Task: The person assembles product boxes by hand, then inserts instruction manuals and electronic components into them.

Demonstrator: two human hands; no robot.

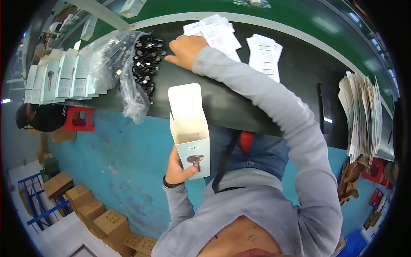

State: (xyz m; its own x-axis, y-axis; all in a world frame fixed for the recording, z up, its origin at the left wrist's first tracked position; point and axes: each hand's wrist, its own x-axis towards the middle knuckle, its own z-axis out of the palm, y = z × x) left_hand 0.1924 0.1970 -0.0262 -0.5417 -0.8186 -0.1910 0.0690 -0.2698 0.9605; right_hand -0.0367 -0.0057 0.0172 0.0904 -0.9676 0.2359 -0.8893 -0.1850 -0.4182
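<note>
My left hand [177,169] grips a small pale blue carton [195,156] from below, thumb across its printed front. The carton's top flap stands up, and its white inside faces me, with a thin edge visible within. Across the dark table my right hand [186,50] reaches out, thumb apart from the fingers, nothing visible in it. It is between a heap of black cables [147,60] with metal plugs and a stack of white printed leaflets [216,32]. The fingertips are partly hidden. A clear plastic bag [109,55] surrounds part of the cable heap.
A second leaflet stack [264,55] lies right of my forearm. Upright cartons [55,79] line the table's left end. At right are a black phone-like object [327,107] and a row of flat folded cartons [361,113]. Brown boxes [111,225] and a red stool [79,119] stand on the floor.
</note>
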